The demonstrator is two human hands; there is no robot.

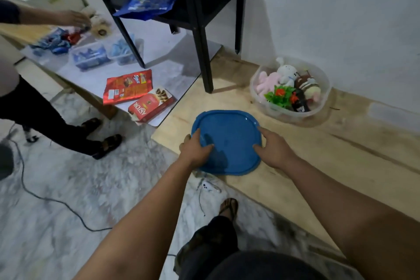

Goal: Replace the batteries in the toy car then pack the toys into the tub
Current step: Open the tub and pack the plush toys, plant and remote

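A blue plastic lid [229,141] lies at the near corner of the wooden table. My left hand [196,148] grips its left edge, thumb on top and fingers curled under the rim. My right hand [271,149] holds the right edge, thumb on the lid's top. The clear round tub [318,111] stands further back on the right near the wall. It holds soft toys, a green plastic plant and a dark toy. No toy car is clearly seen in the tub.
Another person stands at the left and reaches a hand [72,18] to toys on a white board [163,63]. Red snack packs [127,88], clear boxes [91,55] and a black shelf leg [204,59] stand there. A cable [45,198] crosses the marble floor.
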